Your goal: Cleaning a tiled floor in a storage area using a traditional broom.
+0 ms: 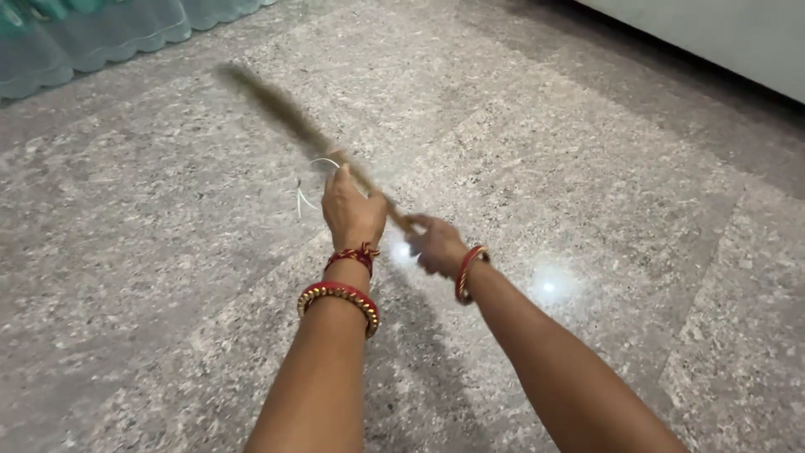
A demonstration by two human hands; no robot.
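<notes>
broom (289, 113) of dry grass, blurred, slants up-left over the speckled floor (629, 168). my left hand (350, 210) and right hand (436, 246) both grip its bound end; i judge it light, stiff there, bristles springy.

A polished, speckled grey stone floor (604, 210) fills nearly the whole view, laid in large slabs whose joints run as faint straight lines across it. The slabs differ slightly in tone, some paler, some darker. A small bright spot of reflected light (548, 287) shines on the stone right of centre. At the top left, the scalloped hem of a pale teal fabric (92, 38) meets the floor. Along the top right edge, a light grey-white flat-sided surface (721, 38) stands on it.
</notes>
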